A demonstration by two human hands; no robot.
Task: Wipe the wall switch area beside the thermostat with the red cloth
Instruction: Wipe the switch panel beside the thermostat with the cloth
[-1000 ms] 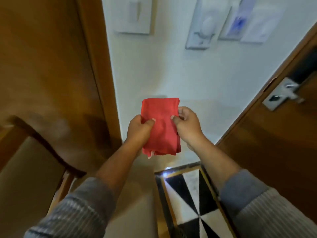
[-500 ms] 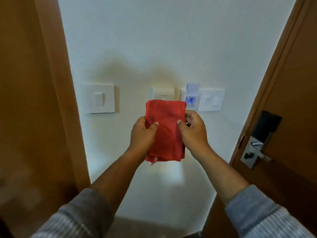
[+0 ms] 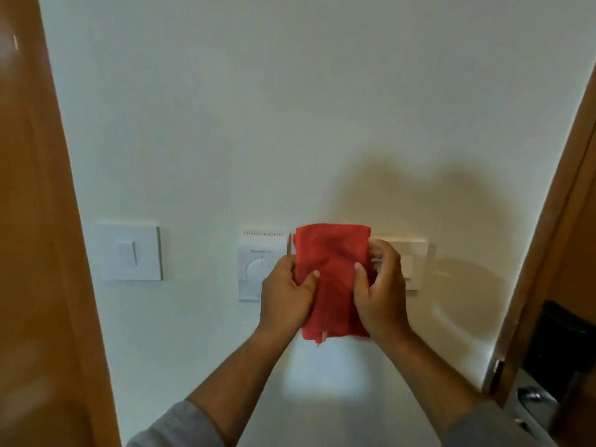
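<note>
Folded red cloth (image 3: 332, 279) gripped on both sides, left hand (image 3: 285, 295) and right hand (image 3: 382, 298), held up against white wall (image 3: 258, 124). Thermostat (image 3: 258, 262) just left of cloth, partly behind left hand; wall switch (image 3: 411, 262) just right, partly hidden. Another switch plate (image 3: 130, 253) farther left.

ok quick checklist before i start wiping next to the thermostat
1. Red cloth held by both the left hand and the right hand: ok.
2. Cloth folded into a pad: ok.
3. Thermostat in view, left of the cloth: ok.
4. Switch plate located right of the cloth: ok, partly hidden.
5. Cloth touching the wall: cannot tell.
6. One hand free to steady: not ok.
</note>
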